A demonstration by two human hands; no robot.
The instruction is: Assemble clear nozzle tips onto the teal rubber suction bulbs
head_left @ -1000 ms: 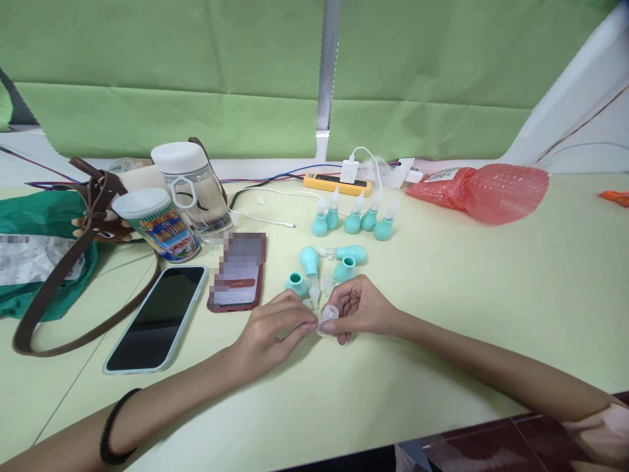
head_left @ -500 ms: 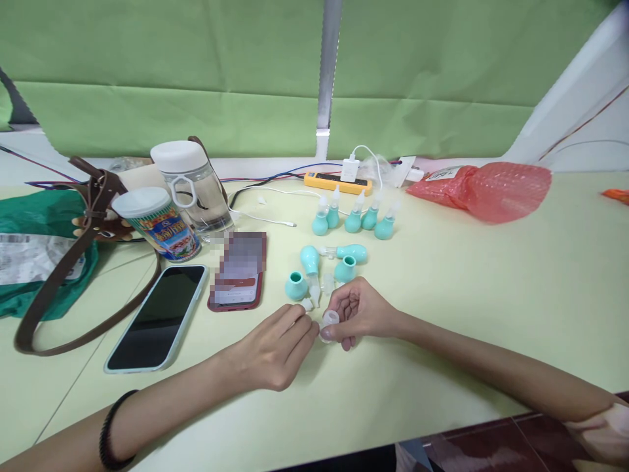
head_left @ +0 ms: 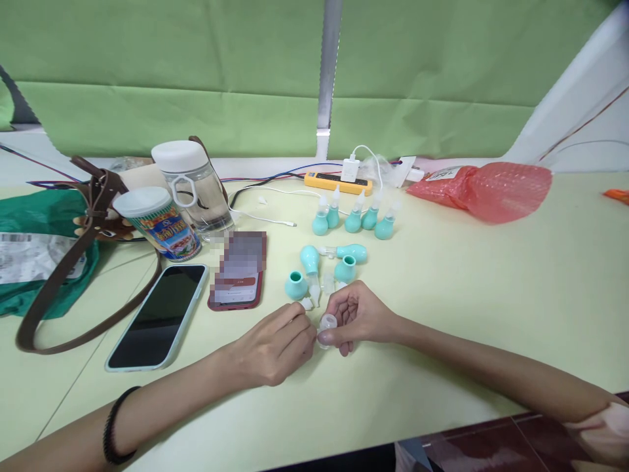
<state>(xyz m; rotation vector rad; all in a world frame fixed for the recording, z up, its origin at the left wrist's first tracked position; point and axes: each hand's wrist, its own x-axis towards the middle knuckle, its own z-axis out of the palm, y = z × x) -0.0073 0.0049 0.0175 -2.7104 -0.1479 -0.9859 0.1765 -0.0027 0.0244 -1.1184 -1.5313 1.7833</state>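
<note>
My right hand [head_left: 354, 318] is closed around a small clear plastic tube fitting [head_left: 328, 321], its round opening tilted up, thumb along the front. My left hand [head_left: 278, 344] is pinched closed at the fitting's left side, and its fingertips hide what they hold. Just beyond the hands lie a teal nasal aspirator [head_left: 309, 261] with a clear tip and another teal aspirator [head_left: 352, 253] on its side. Two open teal bulbs, one on the left [head_left: 295, 287] and one on the right [head_left: 346, 269], stand near a loose clear piece [head_left: 328, 283] and a small white tip [head_left: 307, 303].
Several aspirators [head_left: 353, 221] stand upright behind, before a yellow power strip [head_left: 338, 183]. At left are two phones, one dark-screened [head_left: 157, 318] and one red-cased [head_left: 240, 272], a noodle cup [head_left: 167, 229], a water bottle [head_left: 201, 196] and a brown strap [head_left: 49, 314]. A red plastic bag [head_left: 491, 192] lies right.
Both hands have shifted very slightly left. The clear fitting has turned a little between the fingers. The things on the table stay where they were.
</note>
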